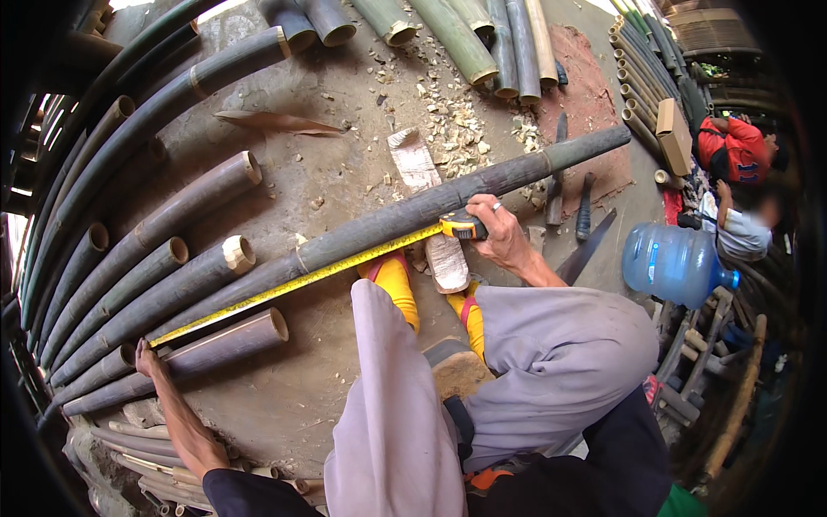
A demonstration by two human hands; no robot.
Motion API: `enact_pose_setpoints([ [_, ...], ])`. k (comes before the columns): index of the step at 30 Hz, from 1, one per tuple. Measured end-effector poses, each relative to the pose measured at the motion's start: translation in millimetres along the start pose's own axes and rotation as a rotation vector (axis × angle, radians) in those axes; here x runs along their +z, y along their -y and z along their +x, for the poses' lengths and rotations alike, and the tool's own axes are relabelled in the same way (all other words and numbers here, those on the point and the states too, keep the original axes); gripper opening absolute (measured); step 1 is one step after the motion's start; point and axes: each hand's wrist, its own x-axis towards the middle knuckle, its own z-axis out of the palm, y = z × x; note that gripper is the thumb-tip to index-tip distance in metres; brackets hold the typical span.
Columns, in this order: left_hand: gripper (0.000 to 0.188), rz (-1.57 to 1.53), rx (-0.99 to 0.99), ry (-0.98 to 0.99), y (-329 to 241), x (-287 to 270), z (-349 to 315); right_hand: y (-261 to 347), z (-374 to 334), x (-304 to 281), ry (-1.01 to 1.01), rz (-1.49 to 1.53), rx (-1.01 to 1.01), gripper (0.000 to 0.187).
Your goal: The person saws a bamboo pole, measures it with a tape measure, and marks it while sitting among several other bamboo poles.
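Two hands of mine work along a dark bamboo pole [388,220] lying slantwise before me, across a pale wooden piece [448,263]. My left hand [148,358] holds the end of the yellow tape blade [345,265] at the pole's left end; my right hand [505,239] grips the tape-measure case [463,227] against the pole's side.

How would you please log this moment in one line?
yellow tape: extended along dark bamboo pole | left hand: at tape's outer end | right hand: holding tape case | wood block: beneath pole
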Motion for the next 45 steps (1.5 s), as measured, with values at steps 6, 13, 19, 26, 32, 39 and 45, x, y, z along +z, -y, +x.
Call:
enact_pose_setpoints([
  [6, 0.018, -0.180, 0.068, -0.182, -51.1, 3.5, -50.3, 23.7, -12.5, -2.4, 0.131, 0.117, -0.111, 0.044],
  [13, 0.011, -0.151, -0.045, 0.756, -125.6, 130.1, -405.8, 30.7, -36.5, -8.6, 0.230, 0.148, 0.029, 0.041],
  [19, 0.055, 0.396, 1.143, 1.009, -180.1, 206.8, -515.0, 14.6, -83.6, -27.6, 0.081, 0.169, 0.265, 0.038],
  [26, 0.053, 0.956, 1.065, 1.325, -169.8, 265.5, -500.1, 5.6, -234.0, -32.2, -0.162, -0.013, 0.764, 0.035],
  [32, 0.048, 0.966, 1.091, 1.314, -170.2, 287.0, -541.3, 35.5, -322.0, -22.5, -0.226, 0.054, 1.082, 0.036],
  [39, 0.056, 0.985, 1.059, 1.292, -178.5, 303.3, -567.3, 48.7, -391.0, -16.0, -0.223, 0.057, 1.246, 0.039],
  [45, 0.078, 0.881, 1.266, 1.426, -208.2, 289.0, -547.8, 8.4, -492.1, 30.0, -0.117, 0.084, 1.281, 0.039],
])
